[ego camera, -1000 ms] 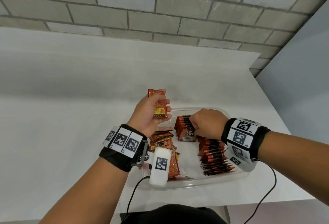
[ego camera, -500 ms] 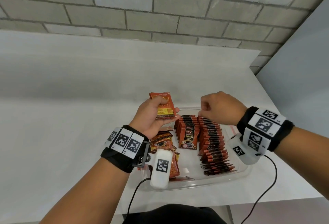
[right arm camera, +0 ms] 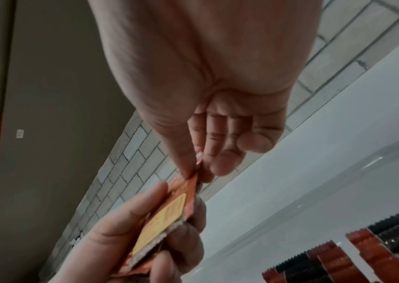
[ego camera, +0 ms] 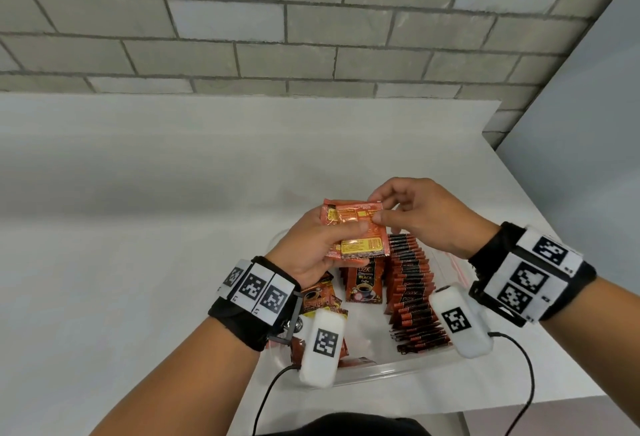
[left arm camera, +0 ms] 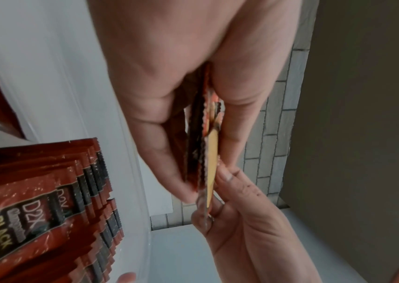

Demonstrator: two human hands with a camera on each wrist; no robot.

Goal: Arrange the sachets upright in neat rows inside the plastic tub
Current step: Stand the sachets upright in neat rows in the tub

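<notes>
Above the clear plastic tub [ego camera: 398,368], my left hand [ego camera: 322,245] grips a small stack of red-orange sachets [ego camera: 360,238] between thumb and fingers. My right hand [ego camera: 408,214] pinches the top right corner of the front sachet [right arm camera: 181,193] with thumb and forefinger. Seen edge-on in the left wrist view, the held sachets [left arm camera: 205,153] lie flat against one another. Inside the tub, two rows of sachets [ego camera: 412,290] stand upright, the front one [ego camera: 363,283] showing its coffee label. Loose sachets [ego camera: 318,300] lie under my left wrist at the tub's left side.
The tub sits near the front right of a white table [ego camera: 138,228]. A grey brick wall [ego camera: 311,20] runs behind the table and a grey panel [ego camera: 588,124] stands to the right. Cables [ego camera: 519,383] hang from both wrist cameras over the table's front edge.
My right hand has lifted out of the tub, off the upright rows, and come across to pinch the sachet stack. My left hand has shifted the stack slightly right.
</notes>
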